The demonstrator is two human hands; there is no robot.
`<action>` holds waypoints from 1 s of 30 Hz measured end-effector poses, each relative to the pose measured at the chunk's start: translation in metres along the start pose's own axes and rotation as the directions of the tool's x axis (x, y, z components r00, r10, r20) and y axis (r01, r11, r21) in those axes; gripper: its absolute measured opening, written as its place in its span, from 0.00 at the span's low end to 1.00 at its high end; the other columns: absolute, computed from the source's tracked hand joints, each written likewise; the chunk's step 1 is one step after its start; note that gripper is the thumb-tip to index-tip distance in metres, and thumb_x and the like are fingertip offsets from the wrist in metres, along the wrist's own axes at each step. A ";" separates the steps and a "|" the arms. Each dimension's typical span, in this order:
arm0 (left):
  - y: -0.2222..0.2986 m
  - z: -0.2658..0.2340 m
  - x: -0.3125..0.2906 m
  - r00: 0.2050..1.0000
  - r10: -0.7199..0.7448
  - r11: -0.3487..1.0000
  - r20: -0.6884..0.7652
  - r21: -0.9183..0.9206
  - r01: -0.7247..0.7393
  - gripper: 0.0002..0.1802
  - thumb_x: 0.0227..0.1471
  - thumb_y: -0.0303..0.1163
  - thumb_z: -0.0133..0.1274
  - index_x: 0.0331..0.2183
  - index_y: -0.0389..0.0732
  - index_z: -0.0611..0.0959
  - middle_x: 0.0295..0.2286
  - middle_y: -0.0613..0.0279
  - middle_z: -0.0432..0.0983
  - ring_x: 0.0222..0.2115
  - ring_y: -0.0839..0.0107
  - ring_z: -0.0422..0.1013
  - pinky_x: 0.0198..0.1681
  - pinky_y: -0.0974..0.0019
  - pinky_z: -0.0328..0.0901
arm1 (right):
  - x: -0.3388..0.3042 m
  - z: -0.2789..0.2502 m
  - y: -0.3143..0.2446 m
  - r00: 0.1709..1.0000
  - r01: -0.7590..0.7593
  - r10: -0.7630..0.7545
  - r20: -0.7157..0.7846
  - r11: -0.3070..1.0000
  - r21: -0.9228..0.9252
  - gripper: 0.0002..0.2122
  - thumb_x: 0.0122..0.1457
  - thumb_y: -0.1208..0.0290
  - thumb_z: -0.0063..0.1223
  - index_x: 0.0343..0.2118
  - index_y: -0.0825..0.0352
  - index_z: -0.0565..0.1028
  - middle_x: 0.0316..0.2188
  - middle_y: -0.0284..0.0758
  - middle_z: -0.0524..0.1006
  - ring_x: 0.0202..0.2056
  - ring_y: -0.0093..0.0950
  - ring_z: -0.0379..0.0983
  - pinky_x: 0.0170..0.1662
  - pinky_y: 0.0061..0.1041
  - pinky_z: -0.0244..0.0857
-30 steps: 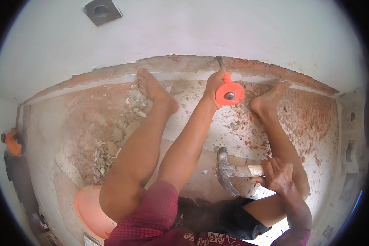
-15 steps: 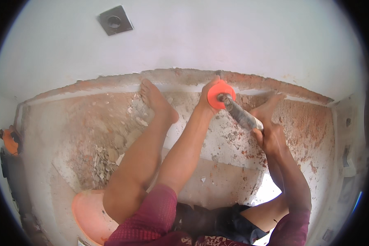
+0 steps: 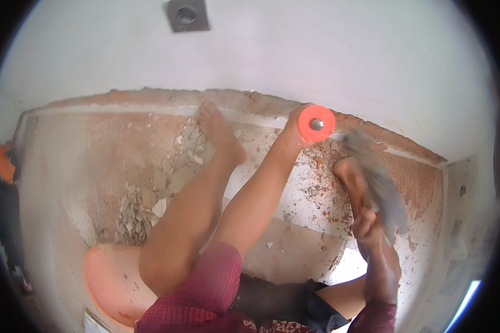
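I see left hand (image 3: 295, 133) closed round chisel (image 3: 317, 124), right of centre in upper half of frame; orange-red guard disc (image 3: 316, 112) hides much of that hand, steel striking end facing me. Right hand (image 3: 368, 225) wrapped on hammer (image 3: 379, 183), right of frame; hammer badly blurred, apart from chisel, overlapping bare right foot (image 3: 349, 171) in my view. Rough broken strip (image 3: 239, 100) crosses upper frame below white wall (image 3: 294, 50). Rubble (image 3: 141, 208) left of centre; pinkish-orange tub (image 3: 114, 277) lower left.
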State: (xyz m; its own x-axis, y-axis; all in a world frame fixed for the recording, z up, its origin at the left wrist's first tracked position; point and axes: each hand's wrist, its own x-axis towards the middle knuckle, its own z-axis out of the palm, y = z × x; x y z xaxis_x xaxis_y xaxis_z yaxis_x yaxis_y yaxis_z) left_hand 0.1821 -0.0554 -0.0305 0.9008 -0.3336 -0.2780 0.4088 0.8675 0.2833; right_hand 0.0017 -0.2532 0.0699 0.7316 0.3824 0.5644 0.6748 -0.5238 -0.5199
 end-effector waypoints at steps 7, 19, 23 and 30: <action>0.036 -0.051 -0.004 0.734 0.521 0.066 0.436 0.837 -0.543 0.11 0.59 0.31 0.52 0.42 0.38 0.79 0.40 0.57 0.80 0.41 0.68 0.75 0.44 0.63 0.71 | 0.013 0.048 -0.004 0.836 -0.483 0.507 0.210 0.862 -0.158 0.21 0.72 0.59 0.36 0.55 0.72 0.72 0.45 0.43 0.79 0.33 0.35 0.77 0.38 0.29 0.70; 0.133 -0.156 -0.079 0.119 0.961 -0.250 0.250 0.600 0.760 0.27 0.56 0.25 0.53 0.56 0.42 0.66 0.50 0.62 0.67 0.52 0.67 0.66 0.55 0.66 0.61 | -0.006 0.044 0.011 0.893 -0.442 0.448 0.030 0.889 -0.120 0.28 0.73 0.47 0.28 0.21 0.65 0.66 0.12 0.28 0.63 0.14 0.20 0.61 0.17 0.22 0.52; 0.132 -0.138 -0.083 0.233 0.957 -0.289 0.172 0.507 0.812 0.33 0.55 0.28 0.57 0.59 0.40 0.62 0.53 0.61 0.65 0.54 0.68 0.64 0.55 0.66 0.60 | -0.051 0.021 -0.029 0.905 -0.417 0.399 -0.147 0.902 -0.115 0.30 0.72 0.45 0.24 0.23 0.65 0.66 0.11 0.28 0.62 0.13 0.19 0.60 0.16 0.20 0.51; 0.116 -0.118 -0.090 0.349 0.937 -0.324 0.035 0.471 0.821 0.38 0.58 0.37 0.49 0.64 0.39 0.54 0.63 0.58 0.54 0.64 0.66 0.52 0.66 0.66 0.49 | -0.145 0.001 -0.004 0.896 -0.444 0.383 -0.226 0.788 -0.427 0.29 0.72 0.45 0.24 0.29 0.67 0.66 0.14 0.30 0.65 0.14 0.19 0.60 0.16 0.18 0.53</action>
State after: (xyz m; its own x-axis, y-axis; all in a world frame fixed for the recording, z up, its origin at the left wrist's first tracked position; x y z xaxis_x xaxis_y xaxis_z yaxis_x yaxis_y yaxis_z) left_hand 0.1308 0.1191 -0.0808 0.7023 0.6830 0.2009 0.6761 -0.7282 0.1124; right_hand -0.1071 -0.3056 -0.0107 0.8918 -0.0300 0.4515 0.1653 -0.9072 -0.3868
